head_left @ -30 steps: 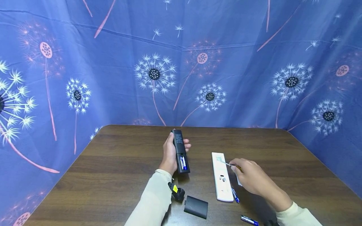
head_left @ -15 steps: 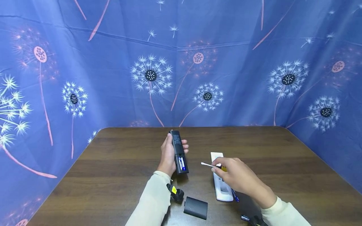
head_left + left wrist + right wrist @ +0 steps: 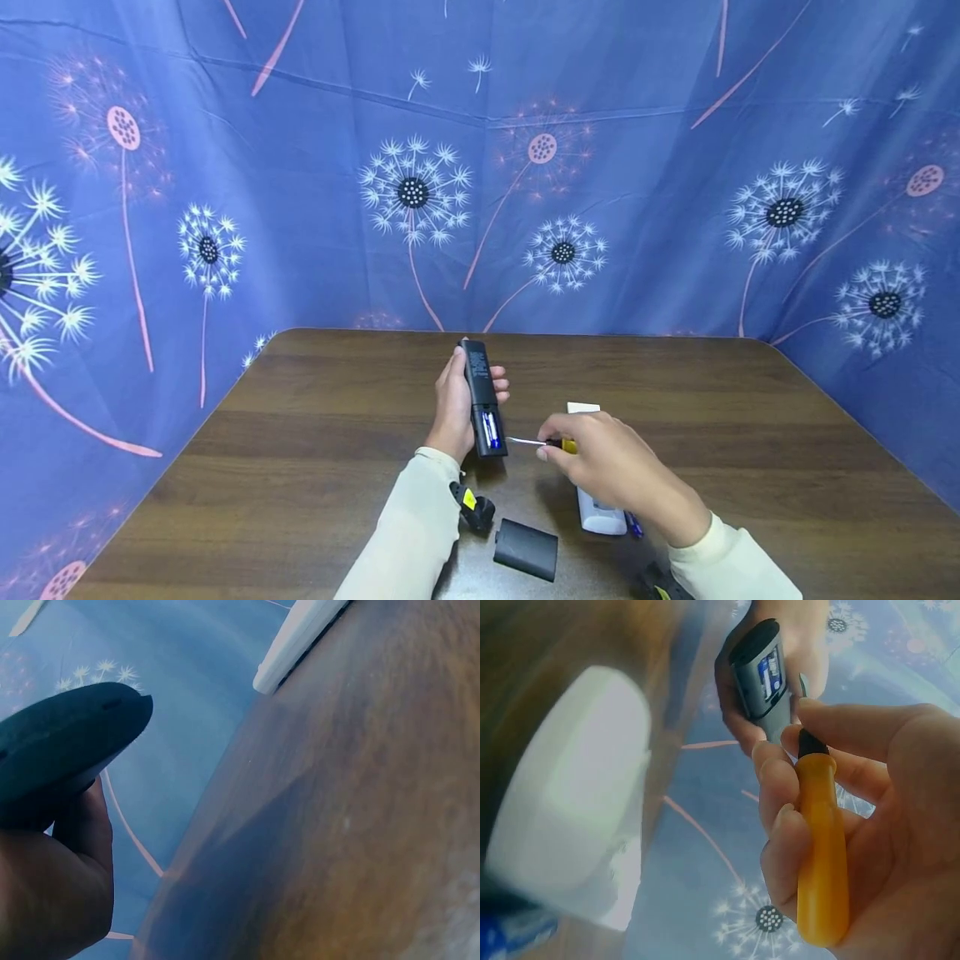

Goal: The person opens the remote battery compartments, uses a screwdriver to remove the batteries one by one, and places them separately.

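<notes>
My left hand (image 3: 452, 417) grips a black remote control (image 3: 478, 375) with its back facing up. Its battery compartment is uncovered, and blue-and-white batteries (image 3: 491, 429) sit inside. In the right hand (image 3: 615, 462) I hold a screwdriver (image 3: 821, 847) with a yellow handle and black collar, thumb and fingers curled round it. Its thin metal shaft (image 3: 527, 441) points left, the tip close beside the remote's lower right edge; whether they touch I cannot tell. In the left wrist view only the remote's dark end (image 3: 82, 742) shows above the hand.
Under my right hand lies a long white device (image 3: 602, 520), partly hidden. A blue battery (image 3: 634, 525) is beside it. Nearer me on the brown wooden table (image 3: 315, 467) rests a black cover (image 3: 527, 550). A patterned blue cloth (image 3: 300, 208) hangs behind the table.
My right hand has moved left with the screwdriver, from over the white device toward the remote. The left hand and remote stay nearly in place.
</notes>
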Demonstrator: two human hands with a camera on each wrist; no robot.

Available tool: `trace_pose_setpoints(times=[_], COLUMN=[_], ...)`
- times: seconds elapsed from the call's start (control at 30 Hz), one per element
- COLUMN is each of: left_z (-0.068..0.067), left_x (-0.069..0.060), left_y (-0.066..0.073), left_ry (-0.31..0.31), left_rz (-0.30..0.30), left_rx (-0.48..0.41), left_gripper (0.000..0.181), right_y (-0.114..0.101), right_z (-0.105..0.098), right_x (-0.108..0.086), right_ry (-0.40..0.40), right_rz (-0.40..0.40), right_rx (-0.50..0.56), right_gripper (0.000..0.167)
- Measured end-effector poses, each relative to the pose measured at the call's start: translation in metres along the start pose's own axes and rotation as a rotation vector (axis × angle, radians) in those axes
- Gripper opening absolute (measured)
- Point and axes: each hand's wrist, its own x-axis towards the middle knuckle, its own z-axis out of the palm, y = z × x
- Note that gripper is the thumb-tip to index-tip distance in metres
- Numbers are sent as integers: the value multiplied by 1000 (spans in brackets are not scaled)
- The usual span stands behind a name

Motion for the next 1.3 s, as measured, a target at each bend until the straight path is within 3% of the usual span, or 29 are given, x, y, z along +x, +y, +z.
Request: trace_pose_setpoints(times=[0.23,0.4,0.73,1.0,1.3], left_z=[-1,3,14,6,0], left_x=[4,4,3,1,-1], left_y=[5,8,5,5,0], left_ry=[-3,-29,-109,-147,-107], left_rz=[-37,-56,-14,-26,-18], left_rx=[16,-25,-133,-164,-120], left_gripper=[53,52,49,46,42], right_y=[-8,-5,6,2,0], right_z=[1,0,-1,3,13], right_x=[8,8,2,6,8], right_ry=[3,-1,11,29,87], right_rz=[0,-16,-78,-119,-170], right_rx=[61,68,-15,-77,-105], right_gripper=[7,7,10,10,11])
